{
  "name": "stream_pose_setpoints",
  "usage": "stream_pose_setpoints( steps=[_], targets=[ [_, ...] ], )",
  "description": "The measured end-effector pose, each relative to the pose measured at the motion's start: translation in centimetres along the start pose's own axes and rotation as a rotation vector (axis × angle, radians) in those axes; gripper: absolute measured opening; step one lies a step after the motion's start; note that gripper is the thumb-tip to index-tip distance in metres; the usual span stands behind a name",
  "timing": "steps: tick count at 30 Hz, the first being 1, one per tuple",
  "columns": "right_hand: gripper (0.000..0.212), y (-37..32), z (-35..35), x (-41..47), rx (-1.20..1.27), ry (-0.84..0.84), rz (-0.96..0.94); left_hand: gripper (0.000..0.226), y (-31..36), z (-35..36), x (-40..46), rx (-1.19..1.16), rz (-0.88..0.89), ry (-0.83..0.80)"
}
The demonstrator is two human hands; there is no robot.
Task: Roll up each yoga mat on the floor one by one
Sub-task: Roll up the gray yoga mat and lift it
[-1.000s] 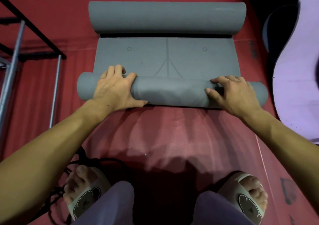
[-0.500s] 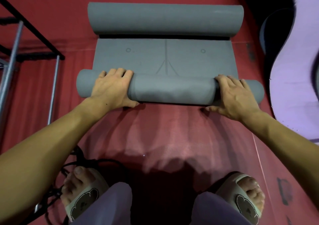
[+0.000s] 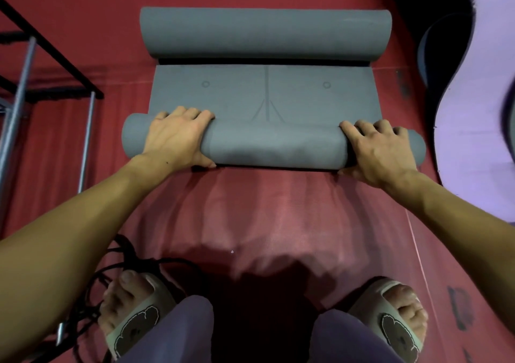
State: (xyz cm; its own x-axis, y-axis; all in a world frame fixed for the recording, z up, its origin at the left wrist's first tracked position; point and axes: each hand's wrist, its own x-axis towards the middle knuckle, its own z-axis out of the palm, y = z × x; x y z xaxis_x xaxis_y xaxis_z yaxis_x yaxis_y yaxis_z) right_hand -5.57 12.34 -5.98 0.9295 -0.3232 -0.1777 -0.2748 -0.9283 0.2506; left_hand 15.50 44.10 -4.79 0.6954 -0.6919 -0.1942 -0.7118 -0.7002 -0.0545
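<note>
Your left hand [image 3: 174,142] is gripping the near roll [image 3: 274,146] toward its left end, fingers curling over the top and thumb tucking under the near edge. Your right hand [image 3: 380,153] is grasping the same roll near its right end in the same way, fingers draping over the far side. Both hands are resting on the roll itself, with bare grey roll showing between them.

Ahead of the roll, a short flat stretch of the grey mat [image 3: 262,89] is lying on the red floor [image 3: 264,217], printed with a centre line and two small circles. At its far end a second, thicker roll [image 3: 263,32] is sitting, touching the flat part; I cannot tell whether it is the same mat curling back or a separate one.

So you are looking most of the way through this mat, by my reading: only that flat stretch is left to wind in. The far roll is standing right in the path and may be needing a nudge aside.

To your left a metal frame [image 3: 22,84] is standing well clear, and black cords [image 3: 117,273] are trailing by your left sandal [image 3: 133,321]. A purple mat [image 3: 479,84] is lying off to the right, apparently waiting its turn
</note>
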Motion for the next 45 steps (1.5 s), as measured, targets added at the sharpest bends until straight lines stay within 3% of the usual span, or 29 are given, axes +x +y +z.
stream_pose_setpoints(
  steps=[11, 16, 23, 26, 30, 37, 42, 45],
  targets=[
    [0.102, -0.5, -3.1, -3.7, 0.022, -0.376, -0.128, 0.104, -0.1, -1.4, -3.9, -0.084, 0.056, -0.304],
    [0.120, -1.0, -4.0, -4.4, 0.140, -0.648, -0.191, 0.110, 0.2, -1.3, -6.2, -0.109, 0.112, -0.510],
    [0.122, -1.0, -4.9, -3.1, 0.102, -0.743, -0.149, 0.114, -0.3, -1.2, -5.4, -0.228, 0.051, -0.614],
    [0.122, -0.7, -5.4, -2.6, 0.112, -0.696, -0.136, 0.113, -0.8, -0.9, -5.0, -0.314, 0.006, -0.594],
    [0.117, 0.4, -5.4, -2.3, 0.181, -0.504, -0.042, 0.102, -1.5, -1.3, -4.3, -0.321, 0.017, -0.423],
    [0.069, 1.9, -3.9, -2.6, 0.373, -0.255, 0.120, 0.052, -1.7, -1.9, -2.8, -0.280, 0.101, -0.314],
    [0.036, 1.5, -2.9, -3.2, 0.436, -0.098, 0.151, 0.045, -1.3, -2.1, -3.0, -0.237, 0.090, -0.299],
    [0.028, 1.5, -2.8, -3.1, 0.505, -0.080, 0.190, 0.063, -0.8, -2.5, -3.0, -0.253, 0.048, -0.343]
  ],
)
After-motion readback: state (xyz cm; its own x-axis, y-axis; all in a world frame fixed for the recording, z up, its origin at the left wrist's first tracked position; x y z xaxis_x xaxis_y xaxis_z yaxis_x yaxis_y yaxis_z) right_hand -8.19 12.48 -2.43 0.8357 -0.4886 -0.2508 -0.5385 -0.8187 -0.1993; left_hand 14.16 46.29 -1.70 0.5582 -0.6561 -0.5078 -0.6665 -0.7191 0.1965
